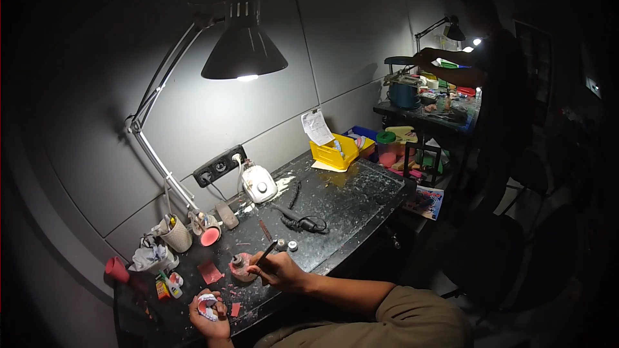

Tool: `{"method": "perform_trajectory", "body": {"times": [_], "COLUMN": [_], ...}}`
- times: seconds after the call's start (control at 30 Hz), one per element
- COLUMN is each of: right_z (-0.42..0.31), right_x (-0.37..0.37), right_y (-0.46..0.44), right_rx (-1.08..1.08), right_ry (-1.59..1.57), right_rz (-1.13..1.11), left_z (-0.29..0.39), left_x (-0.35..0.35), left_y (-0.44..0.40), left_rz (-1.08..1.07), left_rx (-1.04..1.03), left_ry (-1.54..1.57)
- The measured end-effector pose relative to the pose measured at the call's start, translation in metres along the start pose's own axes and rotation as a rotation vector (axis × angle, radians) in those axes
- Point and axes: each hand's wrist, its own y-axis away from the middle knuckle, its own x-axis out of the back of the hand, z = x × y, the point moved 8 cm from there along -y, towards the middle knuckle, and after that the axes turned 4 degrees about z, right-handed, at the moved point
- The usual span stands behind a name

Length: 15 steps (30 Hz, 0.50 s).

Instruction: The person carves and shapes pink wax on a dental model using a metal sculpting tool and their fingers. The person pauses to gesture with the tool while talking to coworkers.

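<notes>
My left hand [214, 328] is wrapped round a dental model [206, 307], with white teeth and pink wax or gum showing, low over the table's near left edge. In my right hand [285, 273] is a slim dark-handled tool [265, 253], pinched between the fingers. What the tool's lower tip touches is hidden. Just left of that hand stands a squat pinkish spirit lamp [238, 267] with a metal neck; no flame can be made out. A pink wax sheet [210, 272] and a smaller wax piece [236, 309] lie near both hands.
A desk lamp [244, 51] arches over the dark table [348, 200]. On it are a corded handpiece [300, 220], a white control box [260, 185], a yellow bin [335, 153], a tool cup [177, 235] and two small jars. Another person [496, 84] stands at the far bench.
</notes>
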Motion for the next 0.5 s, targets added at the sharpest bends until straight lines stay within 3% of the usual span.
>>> {"method": "perform_trajectory", "body": {"times": [0.13,0.27,0.33,0.37,0.5], "right_z": [-0.005,0.002,-0.011,0.0,-0.005], "right_x": [0.003,0.001,0.005,0.001,0.003], "right_y": [-0.001,0.001,-0.003,0.0,-0.002], "right_rx": [0.052,-0.038,0.06,-0.029,-0.011], "right_ry": [0.039,-0.031,-0.002,0.012,-0.023], "right_rz": [0.022,-0.006,0.059,-0.008,0.012], "left_z": [-0.001,-0.001,-0.002,-0.001,0.001], "left_x": [0.001,0.001,-0.001,-0.003,-0.005], "left_y": [-0.001,-0.003,-0.002,-0.001,0.005], "left_rz": [-0.02,-0.076,-0.089,-0.096,-0.012], "left_rx": [-0.004,0.02,0.024,0.02,0.014], "left_ry": [-0.008,0.021,0.029,0.025,-0.007]}}
